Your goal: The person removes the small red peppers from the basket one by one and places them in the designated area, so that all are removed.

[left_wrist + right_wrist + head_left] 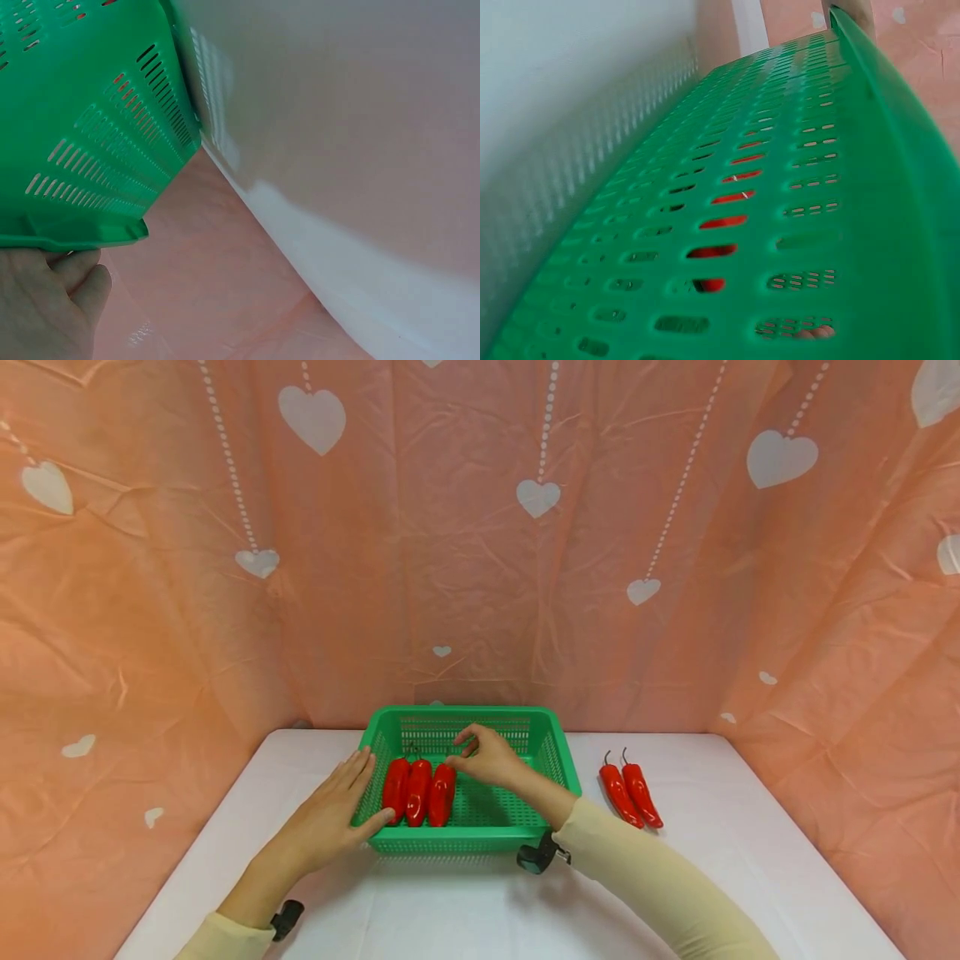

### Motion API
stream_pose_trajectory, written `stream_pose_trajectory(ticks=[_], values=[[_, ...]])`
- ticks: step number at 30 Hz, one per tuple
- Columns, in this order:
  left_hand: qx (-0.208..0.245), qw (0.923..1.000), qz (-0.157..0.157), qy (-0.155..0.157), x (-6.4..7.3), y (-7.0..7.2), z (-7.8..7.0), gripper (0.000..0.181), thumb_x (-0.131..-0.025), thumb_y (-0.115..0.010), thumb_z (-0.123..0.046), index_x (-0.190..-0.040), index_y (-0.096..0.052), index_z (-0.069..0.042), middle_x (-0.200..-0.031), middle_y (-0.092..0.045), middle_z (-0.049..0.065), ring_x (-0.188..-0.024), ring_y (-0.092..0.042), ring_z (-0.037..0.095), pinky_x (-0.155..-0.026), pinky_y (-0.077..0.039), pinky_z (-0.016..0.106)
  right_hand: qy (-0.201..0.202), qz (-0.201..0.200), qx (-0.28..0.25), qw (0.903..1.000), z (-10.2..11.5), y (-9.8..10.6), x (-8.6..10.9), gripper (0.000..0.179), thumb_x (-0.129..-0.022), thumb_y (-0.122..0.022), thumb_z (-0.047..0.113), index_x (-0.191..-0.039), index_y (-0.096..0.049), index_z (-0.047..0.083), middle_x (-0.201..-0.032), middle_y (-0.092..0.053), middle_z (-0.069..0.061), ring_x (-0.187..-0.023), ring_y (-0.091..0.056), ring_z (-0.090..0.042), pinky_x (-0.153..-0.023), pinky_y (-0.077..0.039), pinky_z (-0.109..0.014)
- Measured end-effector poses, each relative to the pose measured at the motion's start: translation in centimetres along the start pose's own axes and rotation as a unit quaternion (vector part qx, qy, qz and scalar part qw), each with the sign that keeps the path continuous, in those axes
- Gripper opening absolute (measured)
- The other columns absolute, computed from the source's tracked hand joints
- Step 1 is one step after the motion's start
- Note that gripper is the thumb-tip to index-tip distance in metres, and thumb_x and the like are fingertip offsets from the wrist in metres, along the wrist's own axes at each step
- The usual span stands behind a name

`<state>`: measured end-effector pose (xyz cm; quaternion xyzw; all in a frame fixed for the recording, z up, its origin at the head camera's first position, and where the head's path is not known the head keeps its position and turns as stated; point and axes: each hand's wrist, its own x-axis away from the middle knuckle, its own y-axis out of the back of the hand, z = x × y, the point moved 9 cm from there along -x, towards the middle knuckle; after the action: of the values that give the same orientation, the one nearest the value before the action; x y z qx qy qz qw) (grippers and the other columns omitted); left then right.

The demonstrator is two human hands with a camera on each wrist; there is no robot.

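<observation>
Three red chili peppers [418, 793] lie side by side in the left part of a green plastic basket [480, 833], stems toward the back. My left hand [333, 810] rests on the basket's left rim with fingers extended, its thumb at the front left corner. In the left wrist view, the left hand [52, 300] touches the rim. My right hand [491, 758] is inside the basket, thumb tip right at the stem end of the rightmost pepper, with a gap between thumb and index finger. The right wrist view mostly shows the basket wall [727, 195], with red showing through its slots.
Two more red chili peppers [630, 795] lie together on the white table [420, 910], right of the basket. A pink curtain [480, 568] with white hearts hangs behind and at both sides. A black wrist camera [536, 856] sits close to the basket's front wall.
</observation>
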<state>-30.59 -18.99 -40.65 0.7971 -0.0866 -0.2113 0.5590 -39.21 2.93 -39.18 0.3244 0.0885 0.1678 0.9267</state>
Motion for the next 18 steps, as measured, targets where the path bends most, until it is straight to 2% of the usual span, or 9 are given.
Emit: stream_pose_trajectory(ticks=[11, 15, 18], values=[[0.003, 1.0000, 0.002, 0.004, -0.1, -0.1, 0.1, 0.094, -0.104, -0.062, -0.058, -0.165, -0.031, 0.006, -0.176, -0.022, 0.021, -0.162, -0.020, 0.045, -0.128, -0.028, 0.062, -0.011, 0.015, -0.007, 0.9998, 0.7, -0.4, 0.0, 0.040, -0.100, -0.079, 0.026, -0.131, -0.066, 0.003, -0.108, -0.069, -0.011, -0.082, -0.065, -0.020, -0.069, -0.056, -0.034], [0.005, 1.0000, 0.003, 0.004, -0.1, -0.1, 0.1, 0.094, -0.104, -0.062, -0.057, -0.165, -0.031, 0.007, -0.177, -0.021, 0.022, -0.163, -0.019, 0.045, -0.128, -0.028, 0.062, -0.016, 0.024, -0.023, 0.9993, 1.1, -0.2, -0.1, 0.038, -0.101, -0.078, 0.025, -0.131, -0.066, 0.005, -0.108, -0.068, -0.010, -0.083, -0.068, -0.027, -0.072, -0.061, -0.039], [0.006, 1.0000, 0.001, 0.002, 0.0, 0.0, 0.1, 0.094, -0.104, -0.062, -0.057, -0.165, -0.031, 0.007, -0.176, -0.022, 0.022, -0.162, -0.019, 0.045, -0.128, -0.028, 0.062, -0.017, 0.033, -0.032, 0.9988, 1.5, 0.0, -0.2, 0.040, -0.101, -0.078, 0.024, -0.132, -0.065, 0.003, -0.106, -0.068, -0.010, -0.082, -0.070, -0.031, -0.070, -0.061, -0.037]])
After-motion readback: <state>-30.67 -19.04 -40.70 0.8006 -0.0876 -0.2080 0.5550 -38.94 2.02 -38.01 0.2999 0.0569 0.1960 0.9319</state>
